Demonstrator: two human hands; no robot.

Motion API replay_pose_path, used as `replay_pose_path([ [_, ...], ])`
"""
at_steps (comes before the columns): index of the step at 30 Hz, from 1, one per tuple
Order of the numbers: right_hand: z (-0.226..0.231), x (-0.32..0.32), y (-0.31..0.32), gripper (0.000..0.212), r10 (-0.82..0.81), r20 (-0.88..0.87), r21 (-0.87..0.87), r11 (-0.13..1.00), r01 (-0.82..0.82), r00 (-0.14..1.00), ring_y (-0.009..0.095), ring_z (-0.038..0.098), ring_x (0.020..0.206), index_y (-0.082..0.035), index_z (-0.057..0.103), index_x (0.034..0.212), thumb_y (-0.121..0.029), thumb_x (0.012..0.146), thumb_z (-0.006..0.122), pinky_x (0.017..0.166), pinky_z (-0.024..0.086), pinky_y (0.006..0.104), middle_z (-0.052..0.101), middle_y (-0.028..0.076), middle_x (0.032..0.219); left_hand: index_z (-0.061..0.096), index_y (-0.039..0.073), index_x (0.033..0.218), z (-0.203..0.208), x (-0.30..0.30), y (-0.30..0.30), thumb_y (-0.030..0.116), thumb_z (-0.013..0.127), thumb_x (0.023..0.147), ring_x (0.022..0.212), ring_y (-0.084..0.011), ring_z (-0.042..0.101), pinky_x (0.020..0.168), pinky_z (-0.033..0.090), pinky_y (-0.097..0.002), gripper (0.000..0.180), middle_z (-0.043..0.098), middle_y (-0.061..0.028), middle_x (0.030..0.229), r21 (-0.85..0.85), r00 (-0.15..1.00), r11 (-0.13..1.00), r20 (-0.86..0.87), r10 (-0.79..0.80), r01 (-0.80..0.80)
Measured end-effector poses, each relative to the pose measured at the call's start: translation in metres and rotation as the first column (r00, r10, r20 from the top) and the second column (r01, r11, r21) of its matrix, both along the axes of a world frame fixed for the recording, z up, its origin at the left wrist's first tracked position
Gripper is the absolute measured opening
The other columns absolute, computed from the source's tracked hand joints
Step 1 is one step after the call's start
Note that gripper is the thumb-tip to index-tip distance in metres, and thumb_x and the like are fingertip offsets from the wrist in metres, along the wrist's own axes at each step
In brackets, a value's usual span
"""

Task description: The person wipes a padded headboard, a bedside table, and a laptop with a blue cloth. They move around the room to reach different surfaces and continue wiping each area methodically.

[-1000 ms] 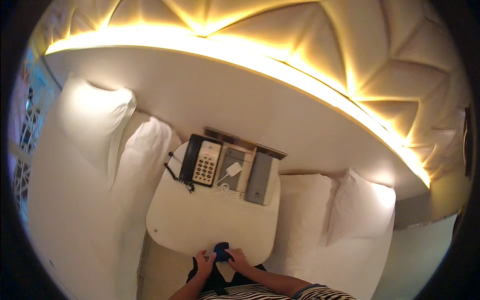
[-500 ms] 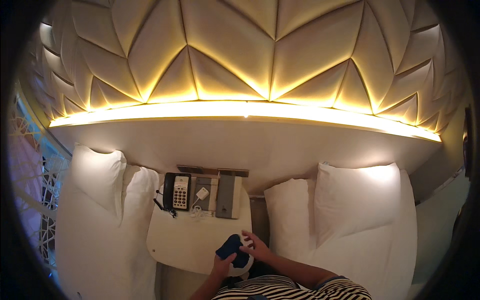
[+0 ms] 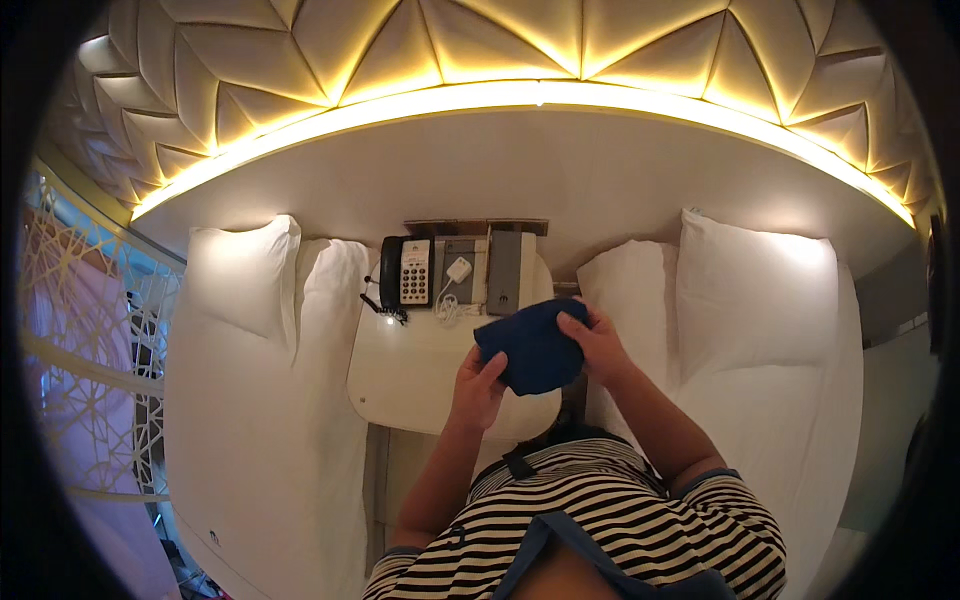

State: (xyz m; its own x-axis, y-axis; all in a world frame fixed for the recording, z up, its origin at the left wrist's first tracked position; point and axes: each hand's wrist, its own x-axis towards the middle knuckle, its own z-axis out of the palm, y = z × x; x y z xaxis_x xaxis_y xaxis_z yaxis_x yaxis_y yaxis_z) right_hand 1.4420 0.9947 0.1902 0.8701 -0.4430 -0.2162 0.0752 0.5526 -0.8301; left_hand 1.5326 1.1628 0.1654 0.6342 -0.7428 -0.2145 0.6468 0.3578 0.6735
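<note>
At the far left a white pillow (image 3: 245, 275) is leaning on the bed by the wall, and beside it a black telephone (image 3: 405, 272) is sitting at the back of the white counter (image 3: 410, 370). The left hand (image 3: 478, 385) is pinching the lower edge of a dark blue cloth (image 3: 530, 345) held just above the counter's front; the right hand (image 3: 598, 340) is curling closed over its upper right corner. Keeping both grips firm and the cloth flat should serve best. Half a second earlier, the cloth was sitting lower and more bunched.
</note>
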Motion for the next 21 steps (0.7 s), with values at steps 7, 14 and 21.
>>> replay_pose_path([
  [7,0.022,0.001,0.025,0.023,-0.013,0.059,0.212,0.977,0.0,0.998,0.015,0.059,0.09,-0.006,0.055,0.107,-0.018,0.088,0.06,0.084,0.048,0.0322,0.061,0.005,0.099,0.041,0.003,0.125,0.025,0.006,0.018,0.011,0.056,0.088,0.107,-0.0216,0.054,0.093,0.045,-0.0374,0.041,0.053,-0.0101,0.119,-0.093,0.989,0.995,-0.137,-0.048,0.036],
  [14,0.02,0.019,0.031,0.02,0.052,0.055,-0.209,0.977,-0.039,0.997,0.01,0.056,0.079,-0.004,0.06,0.098,-0.019,0.085,0.063,0.072,0.047,0.0244,0.061,0.002,0.086,0.047,0.001,0.119,0.021,0.019,0.03,0.015,0.064,0.084,0.1,-0.023,0.058,0.086,0.05,-0.0371,0.041,0.056,-0.0122,0.112,0.041,0.998,0.998,-0.05,-0.049,0.051],
  [21,0.012,0.055,0.001,0.021,0.236,-0.066,-0.172,0.954,-0.244,0.969,0.01,0.056,0.075,-0.002,0.06,0.095,-0.019,0.084,0.064,0.073,0.045,0.0244,0.061,0.0,0.081,0.049,-0.001,0.116,0.028,0.048,0.02,0.017,0.061,0.086,0.098,-0.0242,0.059,0.084,0.05,-0.0373,0.037,0.058,-0.0137,0.108,0.074,0.99,0.99,-0.075,0.122,-0.117],
])
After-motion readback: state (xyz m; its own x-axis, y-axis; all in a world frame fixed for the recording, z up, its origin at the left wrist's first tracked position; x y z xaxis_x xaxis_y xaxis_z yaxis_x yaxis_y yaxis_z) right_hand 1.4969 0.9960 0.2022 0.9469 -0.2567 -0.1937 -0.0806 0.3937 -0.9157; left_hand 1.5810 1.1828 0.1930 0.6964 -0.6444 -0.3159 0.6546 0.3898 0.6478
